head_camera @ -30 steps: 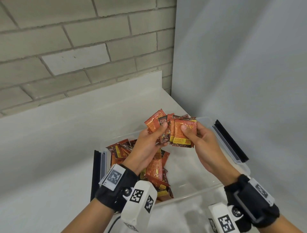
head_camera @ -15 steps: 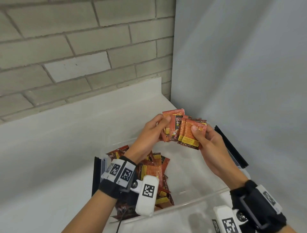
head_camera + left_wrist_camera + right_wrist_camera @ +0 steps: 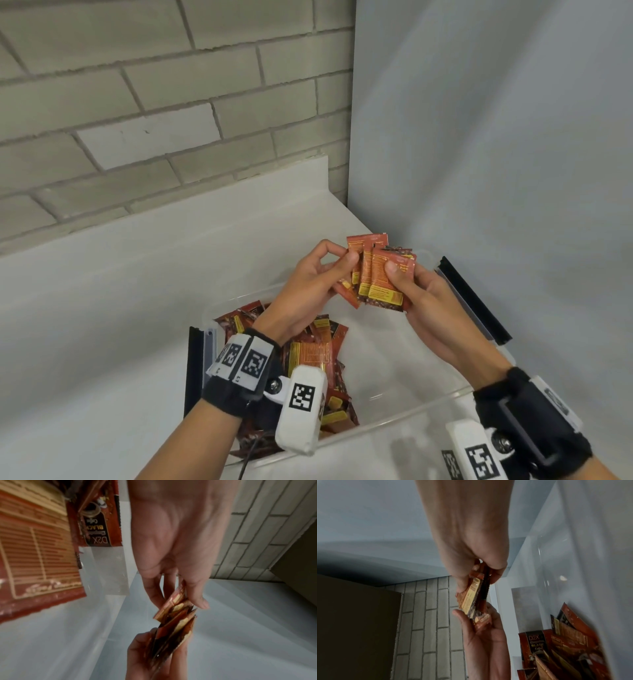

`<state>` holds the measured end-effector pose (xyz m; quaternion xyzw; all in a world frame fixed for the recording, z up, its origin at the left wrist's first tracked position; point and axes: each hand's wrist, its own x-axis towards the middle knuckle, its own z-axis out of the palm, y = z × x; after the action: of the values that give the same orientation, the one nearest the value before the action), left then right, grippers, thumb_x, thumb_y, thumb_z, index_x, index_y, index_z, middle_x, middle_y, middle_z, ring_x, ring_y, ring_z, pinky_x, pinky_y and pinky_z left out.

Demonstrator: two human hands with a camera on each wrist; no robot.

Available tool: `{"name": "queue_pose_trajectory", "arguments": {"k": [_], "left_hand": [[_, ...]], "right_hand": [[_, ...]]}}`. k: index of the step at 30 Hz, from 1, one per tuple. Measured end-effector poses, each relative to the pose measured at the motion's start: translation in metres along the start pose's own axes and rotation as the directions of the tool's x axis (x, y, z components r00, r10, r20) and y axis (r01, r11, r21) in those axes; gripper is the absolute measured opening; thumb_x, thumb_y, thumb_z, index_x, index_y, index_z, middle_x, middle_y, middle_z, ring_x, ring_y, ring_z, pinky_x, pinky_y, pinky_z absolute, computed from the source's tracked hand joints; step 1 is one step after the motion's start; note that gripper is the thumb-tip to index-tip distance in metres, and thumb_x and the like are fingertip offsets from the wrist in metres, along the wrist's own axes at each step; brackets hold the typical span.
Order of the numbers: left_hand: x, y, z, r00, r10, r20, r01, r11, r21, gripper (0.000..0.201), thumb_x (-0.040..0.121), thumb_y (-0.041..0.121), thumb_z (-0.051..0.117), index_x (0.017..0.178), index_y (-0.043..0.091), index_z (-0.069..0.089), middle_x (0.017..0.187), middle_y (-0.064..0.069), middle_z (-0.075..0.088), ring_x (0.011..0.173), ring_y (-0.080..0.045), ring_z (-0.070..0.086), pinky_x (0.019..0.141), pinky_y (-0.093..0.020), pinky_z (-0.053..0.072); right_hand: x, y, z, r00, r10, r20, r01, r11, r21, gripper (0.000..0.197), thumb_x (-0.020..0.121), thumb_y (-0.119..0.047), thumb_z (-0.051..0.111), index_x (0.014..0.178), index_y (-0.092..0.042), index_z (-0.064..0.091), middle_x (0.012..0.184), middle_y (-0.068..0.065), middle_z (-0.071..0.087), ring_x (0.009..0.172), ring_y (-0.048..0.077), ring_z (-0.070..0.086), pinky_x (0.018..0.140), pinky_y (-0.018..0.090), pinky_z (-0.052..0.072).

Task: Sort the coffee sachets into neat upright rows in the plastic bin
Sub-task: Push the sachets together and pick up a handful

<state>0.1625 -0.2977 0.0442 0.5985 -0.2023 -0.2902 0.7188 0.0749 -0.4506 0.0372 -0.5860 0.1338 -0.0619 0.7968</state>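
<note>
Both hands hold a fanned stack of orange-red coffee sachets above the far end of the clear plastic bin. My right hand grips the stack from the right, thumb on the front sachet. From the left, my left hand pinches the stack's near sachets between thumb and fingers. A loose heap of sachets lies in the bin's left half, partly behind my left wrist. In the right wrist view the stack sits edge-on between the two hands.
The bin stands on a white counter in a corner, brick wall behind and a grey wall to the right. Black latch handles stick out at the bin's left and right ends. The bin's right half shows bare floor.
Both hands have lifted the stack slightly up and away. The left hand has drawn its sachets in against the right hand's ones, so the fan is tighter.
</note>
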Motion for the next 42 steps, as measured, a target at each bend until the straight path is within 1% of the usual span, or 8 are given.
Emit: {"name": "queue_pose_trajectory", "arguments": {"k": [11,17,20,24,28,33,38,42], "left_hand": [[0.003,0.008,0.015,0.999,0.003,0.05,-0.017,0.955,0.295,0.039,0.07,0.037,0.072,0.094,0.015,0.049,0.109,-0.004,0.063,0.102,-0.02,0.062,0.088,-0.031,0.053],[0.003,0.037,0.035,0.947,0.235,0.217,-0.313,0.54,0.781,0.11,0.057,0.053,0.083,0.138,0.047,0.01,0.137,0.003,0.024,0.127,-0.013,0.026,0.105,-0.027,0.031],[0.008,0.038,0.049,0.893,0.267,0.363,-0.42,0.202,0.885,0.117,0.058,0.055,0.082,0.146,0.046,0.004,0.146,-0.003,0.016,0.133,-0.02,0.02,0.108,-0.036,0.024],[0.012,0.039,0.06,0.891,0.262,0.371,-0.404,0.084,0.911,0.107,0.066,0.04,0.08,0.141,0.055,0.005,0.152,-0.01,0.006,0.129,-0.03,0.024,0.107,-0.043,0.028],[0.013,0.038,0.059,0.867,0.275,0.416,-0.464,0.141,0.874,0.091,0.069,0.026,0.078,0.141,0.047,0.028,0.14,-0.004,0.022,0.114,-0.026,0.03,0.101,-0.045,0.035],[0.011,0.037,0.06,0.811,0.359,0.462,-0.569,0.299,0.766,0.075,0.066,0.024,0.073,0.13,0.037,0.035,0.125,-0.001,0.029,0.114,-0.022,0.034,0.099,-0.045,0.037],[0.013,0.041,0.055,0.755,0.422,0.501,-0.655,0.461,0.599,0.067,0.069,0.009,0.078,0.121,0.025,0.038,0.117,-0.005,0.037,0.109,-0.014,0.043,0.091,-0.024,0.044],[0.013,0.039,0.062,0.692,0.454,0.562,-0.722,0.461,0.516,0.065,0.068,0.006,0.08,0.115,0.02,0.037,0.12,-0.016,0.039,0.109,-0.011,0.045,0.092,-0.015,0.039]], "right_hand": [[-0.003,-0.011,-0.005,0.999,0.01,-0.05,-0.003,0.99,0.141,0.034,0.091,-0.023,0.055,0.121,-0.009,0.061,0.111,0.009,0.072,0.1,0.019,0.07,0.077,0.024,0.057],[-0.005,-0.029,-0.008,0.957,-0.192,-0.218,0.176,0.98,-0.092,0.043,0.084,-0.018,0.067,0.124,-0.008,0.054,0.107,0.007,0.072,0.094,0.019,0.071,0.074,0.025,0.058],[-0.006,-0.035,0.0,0.941,-0.247,-0.231,0.224,0.967,-0.119,0.043,0.085,-0.011,0.069,0.123,-0.011,0.05,0.1,0.006,0.072,0.085,0.014,0.072,0.067,0.023,0.057],[-0.012,-0.039,0.009,0.918,-0.33,-0.221,0.26,0.919,-0.296,0.039,0.084,-0.007,0.069,0.115,-0.019,0.047,0.095,0.002,0.071,0.082,0.01,0.071,0.072,0.028,0.058],[-0.019,-0.04,0.01,0.913,-0.37,-0.172,0.28,0.874,-0.397,0.04,0.082,-0.011,0.072,0.102,-0.035,0.047,0.096,-0.009,0.068,0.089,0.002,0.068,0.077,0.027,0.055],[-0.029,-0.057,-0.003,0.98,-0.197,0.024,0.198,0.962,-0.187,0.051,0.077,-0.003,0.074,0.11,-0.021,0.04,0.102,0.004,0.064,0.091,0.003,0.067,0.069,0.016,0.052],[-0.022,-0.068,-0.024,0.981,0.003,0.196,-0.019,0.997,0.077,0.099,0.045,-0.044,0.094,0.125,-0.006,0.05,0.107,0.013,0.068,0.101,0.023,0.066,0.08,0.029,0.055],[-0.017,-0.067,-0.02,0.941,0.118,0.316,-0.16,0.981,0.109,0.071,0.038,-0.051,0.094,0.098,-0.017,0.076,0.104,0.007,0.07,0.103,0.016,0.067,0.081,0.026,0.056]]}}
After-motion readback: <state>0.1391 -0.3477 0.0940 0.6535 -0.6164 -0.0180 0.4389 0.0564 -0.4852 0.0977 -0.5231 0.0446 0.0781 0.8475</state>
